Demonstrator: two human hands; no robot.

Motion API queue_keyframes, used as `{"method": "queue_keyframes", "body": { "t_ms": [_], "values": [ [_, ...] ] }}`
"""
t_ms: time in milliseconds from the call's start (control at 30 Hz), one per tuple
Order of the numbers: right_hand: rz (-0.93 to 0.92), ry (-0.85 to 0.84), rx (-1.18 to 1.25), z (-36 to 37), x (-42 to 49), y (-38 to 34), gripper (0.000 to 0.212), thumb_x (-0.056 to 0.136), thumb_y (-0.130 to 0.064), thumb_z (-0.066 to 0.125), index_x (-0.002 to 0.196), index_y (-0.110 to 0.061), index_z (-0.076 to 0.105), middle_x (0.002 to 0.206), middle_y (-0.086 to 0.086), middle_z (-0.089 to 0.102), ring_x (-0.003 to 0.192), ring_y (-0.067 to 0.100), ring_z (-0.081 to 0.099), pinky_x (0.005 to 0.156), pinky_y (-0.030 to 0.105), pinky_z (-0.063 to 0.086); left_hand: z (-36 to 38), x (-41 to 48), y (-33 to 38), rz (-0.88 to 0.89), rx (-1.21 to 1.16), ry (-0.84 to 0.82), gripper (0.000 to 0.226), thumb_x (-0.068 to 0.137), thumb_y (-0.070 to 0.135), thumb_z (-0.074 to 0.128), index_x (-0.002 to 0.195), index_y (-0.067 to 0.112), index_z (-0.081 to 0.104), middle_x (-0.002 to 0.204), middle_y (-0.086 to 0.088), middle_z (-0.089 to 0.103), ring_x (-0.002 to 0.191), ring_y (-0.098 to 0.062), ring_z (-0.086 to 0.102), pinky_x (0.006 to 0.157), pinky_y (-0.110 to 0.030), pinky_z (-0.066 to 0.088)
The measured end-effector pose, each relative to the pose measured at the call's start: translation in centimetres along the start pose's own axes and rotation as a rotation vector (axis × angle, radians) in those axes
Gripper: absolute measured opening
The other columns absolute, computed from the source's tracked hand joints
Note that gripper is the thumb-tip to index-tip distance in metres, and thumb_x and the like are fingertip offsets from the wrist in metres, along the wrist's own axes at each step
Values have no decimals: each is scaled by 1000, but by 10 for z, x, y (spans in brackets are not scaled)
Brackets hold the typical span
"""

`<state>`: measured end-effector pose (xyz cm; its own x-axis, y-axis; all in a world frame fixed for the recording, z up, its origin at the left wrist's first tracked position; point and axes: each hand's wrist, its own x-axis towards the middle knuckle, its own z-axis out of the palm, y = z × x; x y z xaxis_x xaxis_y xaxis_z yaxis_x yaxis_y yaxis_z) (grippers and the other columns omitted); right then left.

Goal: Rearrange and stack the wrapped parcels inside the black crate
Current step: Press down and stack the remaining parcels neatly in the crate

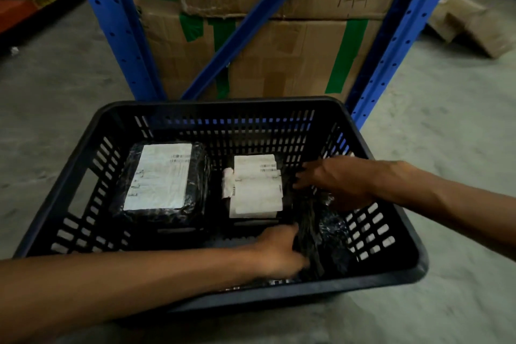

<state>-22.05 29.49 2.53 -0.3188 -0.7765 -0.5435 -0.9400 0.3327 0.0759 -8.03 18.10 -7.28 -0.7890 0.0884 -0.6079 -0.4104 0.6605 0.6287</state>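
A black slotted crate (117, 117) stands on the floor in front of me. Inside at the left lies a large black-wrapped parcel (195, 181) with a white label on top. In the middle lies a smaller parcel (255, 190) with white labels. At the right side a dark, shiny wrapped parcel (321, 232) stands tilted on its edge. My left hand (279, 251) grips its near end. My right hand (335, 179) holds its far end, fingers curled over the top. The parcel's lower part is hidden in shadow.
Blue metal rack posts (111, 28) with a diagonal brace rise just behind the crate. Stacked cardboard boxes (279, 50) with green tape fill the rack. More flattened cardboard (469, 22) lies on the grey floor at the far right.
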Motion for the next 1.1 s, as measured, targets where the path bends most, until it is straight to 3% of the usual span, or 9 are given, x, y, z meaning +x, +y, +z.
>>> {"method": "queue_keyframes", "body": {
  "t_ms": [133, 200, 400, 467, 567, 700, 867, 967, 1100],
  "values": [
    [-92, -86, -195, 36, -19, -20, 77, 80, -26, 69, 149, -26, 35, 160, 1, 30, 153, 29, 8, 118, 49, 29, 12, 14, 2, -108, -84, -263, 49, 91, 10, 60, 140, 7, 55, 140, -13, 60, 119, -23, 61, 103, -30, 49],
    [-89, -69, -248, 60, -15, -31, 58, 91, -23, 57, 146, -22, 38, 162, 6, 26, 154, 29, 2, 120, 51, 21, 14, 21, 12, -108, -76, -256, 49, 93, 6, 59, 142, 2, 52, 127, -15, 63, 95, -17, 57, 70, -14, 48],
    [-107, 73, -301, 78, -2, -36, 35, 98, -17, 43, 128, -21, 61, 141, 13, 55, 145, 32, 33, 120, 60, 9, 30, 33, 26, -158, -77, -199, 47, 93, 2, 55, 140, 5, 52, 77, 4, 50, 55, -5, 50, 46, -13, 38],
    [-141, 94, -305, 73, -4, -30, 34, 97, -18, 42, 124, -23, 63, 135, 6, 60, 139, 25, 43, 123, 49, 12, 29, 28, 18, -171, -115, -226, 48, 91, 1, 56, 140, 5, 53, 97, -6, 62, 66, -10, 63, 59, -19, 49],
    [-200, 28, -229, 53, -9, -20, 37, 92, -21, 51, 128, -28, 59, 133, -3, 60, 131, 19, 52, 116, 42, 34, 18, 19, 1, -118, -225, -211, 52, 84, -1, 62, 135, 10, 60, 132, -10, 66, 121, -29, 62, 98, -38, 52],
    [-204, -24, 274, 2, -26, -7, 51, 79, -20, 69, 128, -29, 59, 125, -3, 67, 116, 18, 62, 99, 37, 50, -18, -12, -19, -9, -458, -272, 67, 80, -2, 66, 142, 19, 53, 134, 5, 67, 126, -12, 62, 105, -24, 46],
    [-152, 54, 927, -38, -43, 23, 27, 88, -34, 71, 114, -31, 67, 111, -3, 75, 101, 14, 71, 86, 31, 59, -97, -69, -30, 156, -453, 4, 50, 67, 36, 79, 116, 33, 73, 120, 8, 76, 118, -14, 67, 111, -38, 42],
    [-73, 118, 1346, -37, -36, 32, 30, 84, -41, 70, 111, -54, 65, 116, -20, 73, 106, 3, 70, 84, 20, 59, -136, -77, -32, 176, -688, 160, 39, 68, 42, 78, 102, 23, 80, 110, -5, 79, 96, -19, 75, 102, -46, 50],
    [79, 162, 1822, -11, 4, 33, 41, 87, -34, 68, 126, -24, 62, 129, 5, 69, 118, 28, 64, 93, 47, 55, -155, -65, -31, 131, -897, 376, 43, 84, 21, 75, 123, 7, 68, 121, -18, 72, 113, -32, 69, 85, -41, 63]
  ]
}}
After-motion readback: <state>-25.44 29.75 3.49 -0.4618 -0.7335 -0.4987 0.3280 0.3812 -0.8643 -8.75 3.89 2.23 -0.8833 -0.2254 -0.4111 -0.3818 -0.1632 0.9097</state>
